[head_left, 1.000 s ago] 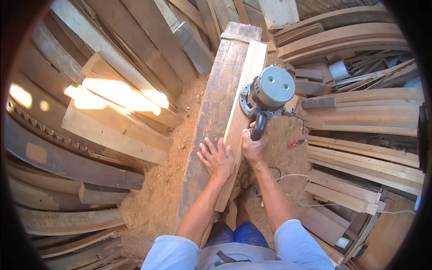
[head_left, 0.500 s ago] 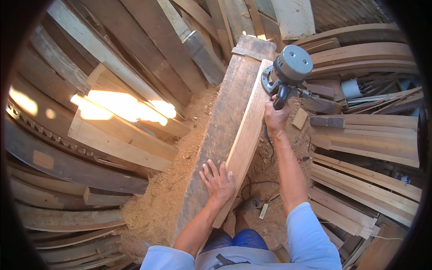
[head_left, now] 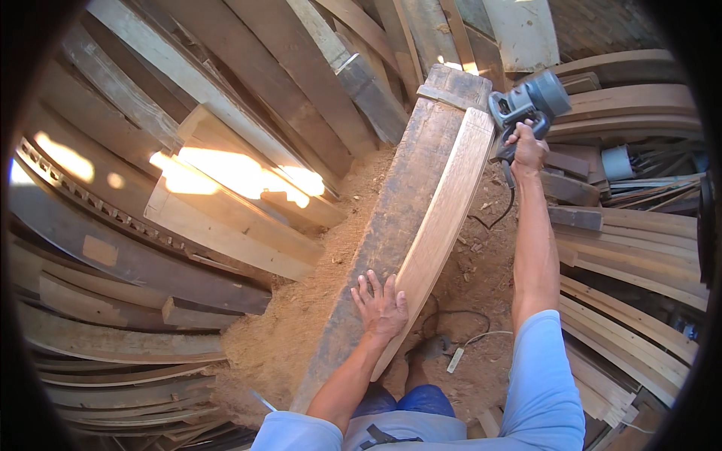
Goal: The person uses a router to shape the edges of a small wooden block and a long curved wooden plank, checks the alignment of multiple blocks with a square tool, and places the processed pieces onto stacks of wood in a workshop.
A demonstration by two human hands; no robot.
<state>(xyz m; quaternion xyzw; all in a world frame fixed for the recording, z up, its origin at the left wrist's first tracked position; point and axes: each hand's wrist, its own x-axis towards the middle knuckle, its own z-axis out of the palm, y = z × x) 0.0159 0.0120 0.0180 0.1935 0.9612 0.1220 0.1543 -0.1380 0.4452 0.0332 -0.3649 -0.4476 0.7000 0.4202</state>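
Note:
A grey electric router [head_left: 529, 101] is tilted on its side just off the far right edge of a pale wooden board [head_left: 444, 218]. Its black handle is in the closed grip of my right hand [head_left: 529, 147], and a cord hangs below. The pale board lies along the right side of a thick, worn wooden beam [head_left: 402, 188]. Near its close end, my left hand [head_left: 382, 304] rests flat with fingers spread, across the beam and the board's left edge. A short wooden strip [head_left: 442, 96] crosses the beam's far end.
Long planks [head_left: 248, 240] lean and lie on the left, some in bright sunlight. Curved and straight timbers [head_left: 632, 240] are stacked on the right. Sawdust [head_left: 301, 301] covers the ground. A power strip [head_left: 455, 360] and cable lie near my feet.
My right hand has drawn the router off the board to the right and turned it on its side. My left hand stays spread on the wood. The whole view has shifted slightly.

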